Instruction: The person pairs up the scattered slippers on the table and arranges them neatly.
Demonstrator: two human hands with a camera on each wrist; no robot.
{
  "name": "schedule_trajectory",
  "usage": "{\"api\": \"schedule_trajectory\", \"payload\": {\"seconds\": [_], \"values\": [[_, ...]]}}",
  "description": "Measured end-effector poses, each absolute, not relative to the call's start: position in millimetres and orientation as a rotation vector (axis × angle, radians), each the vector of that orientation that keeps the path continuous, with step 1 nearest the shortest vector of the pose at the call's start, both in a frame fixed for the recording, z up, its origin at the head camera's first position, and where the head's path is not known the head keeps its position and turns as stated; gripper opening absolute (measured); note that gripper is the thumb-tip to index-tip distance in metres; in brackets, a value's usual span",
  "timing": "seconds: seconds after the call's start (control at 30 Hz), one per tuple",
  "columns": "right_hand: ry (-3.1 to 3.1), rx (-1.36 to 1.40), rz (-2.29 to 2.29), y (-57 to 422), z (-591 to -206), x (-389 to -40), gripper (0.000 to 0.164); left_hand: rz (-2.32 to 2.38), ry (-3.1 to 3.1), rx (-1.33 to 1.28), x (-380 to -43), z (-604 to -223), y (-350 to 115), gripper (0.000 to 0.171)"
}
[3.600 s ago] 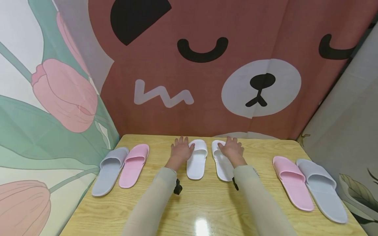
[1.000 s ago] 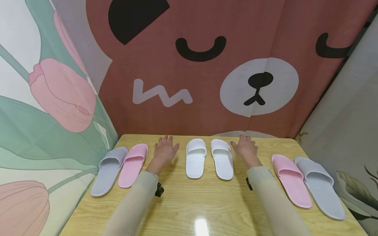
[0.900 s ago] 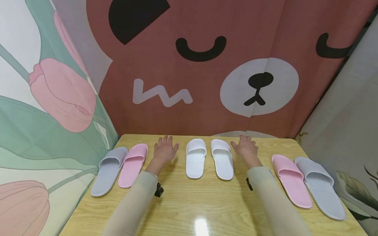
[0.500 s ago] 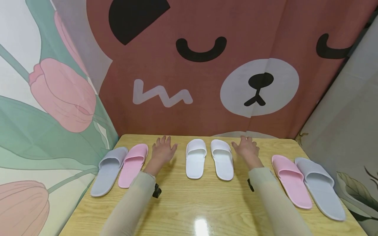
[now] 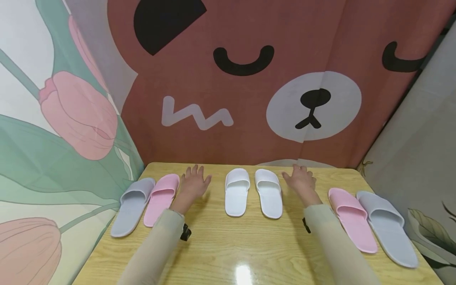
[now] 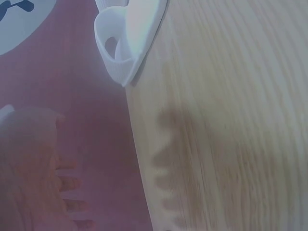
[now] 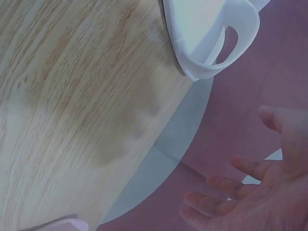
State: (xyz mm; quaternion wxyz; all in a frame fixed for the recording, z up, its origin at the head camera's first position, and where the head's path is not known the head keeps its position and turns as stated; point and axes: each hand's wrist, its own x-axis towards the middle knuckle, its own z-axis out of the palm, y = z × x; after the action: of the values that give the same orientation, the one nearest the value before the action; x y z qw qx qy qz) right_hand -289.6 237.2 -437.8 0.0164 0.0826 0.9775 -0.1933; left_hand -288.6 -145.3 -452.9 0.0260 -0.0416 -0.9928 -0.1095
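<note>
Currently left hand (image 5: 194, 184) and right hand (image 5: 301, 182) spread, released, at nine and three o'clock of white slippers (image 5: 236, 202), paired on wood-grain tabletop (image 5: 221, 249), toes toward twelve o'clock.

Table (image 5: 221, 241): you can read no text, number or brand on it.
White slippers (image 5: 236, 200), on the table: no legible label for you to record.
Pink slippers (image 5: 156, 209) and grey slippers (image 5: 128, 215), toward the table's sides: nothing you can read.
Back curtain (image 5: 199, 83), behind the table: pale zigzag stroke (image 5: 194, 112), roughly m-like; you cannot confirm it as a letter.
Side curtains (image 5: 82, 114), flanking the table: no lettering legible to you.
</note>
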Motion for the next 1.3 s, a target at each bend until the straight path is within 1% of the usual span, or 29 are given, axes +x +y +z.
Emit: {"api": "schedule_trajectory", "payload": {"seconds": [0.43,0.83,1.3], "values": [[3.054,0.246,-0.574,246,-442,-285,0.076,-0.344,-3.063,-0.127,-283,-454,-160,0.070],[3.053,0.252,-0.549,260,-445,-280,0.079,-0.373,-3.080,-0.106,-285,-460,-174,0.070],[3.051,0.256,-0.510,269,-447,-276,0.077,-0.382,-3.065,-0.087,-281,-460,-182,0.068]]}}
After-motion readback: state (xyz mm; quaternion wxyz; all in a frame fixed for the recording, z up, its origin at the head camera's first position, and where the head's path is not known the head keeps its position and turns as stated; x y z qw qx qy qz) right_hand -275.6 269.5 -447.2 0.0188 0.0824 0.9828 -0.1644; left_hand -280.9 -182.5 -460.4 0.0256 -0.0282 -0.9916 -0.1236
